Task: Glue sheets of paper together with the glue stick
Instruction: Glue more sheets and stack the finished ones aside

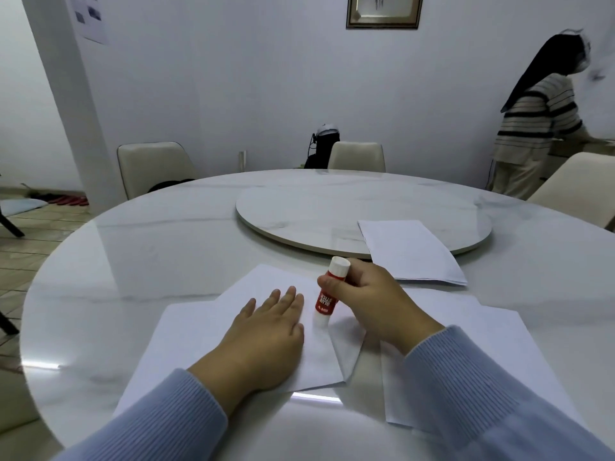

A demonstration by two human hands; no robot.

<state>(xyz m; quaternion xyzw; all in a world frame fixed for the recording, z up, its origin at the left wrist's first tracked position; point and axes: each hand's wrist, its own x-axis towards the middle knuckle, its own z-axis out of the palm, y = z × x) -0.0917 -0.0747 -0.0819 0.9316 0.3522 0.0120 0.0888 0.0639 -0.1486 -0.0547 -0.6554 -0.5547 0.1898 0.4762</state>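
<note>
On paper (pixel 199 331): left hand (pixel 266 331) flat, right hand (pixel 369 294) around glue stick (pixel 327 294).

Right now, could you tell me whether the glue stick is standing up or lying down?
Standing, slightly tilted: the right hand grips the glue stick, lower end on the paper.

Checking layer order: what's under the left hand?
The left hand lies flat on a white sheet that overlaps another sheet on the table. The right hand holds the glue stick tip-down on it. Any glue beneath the palm is hidden.
</note>
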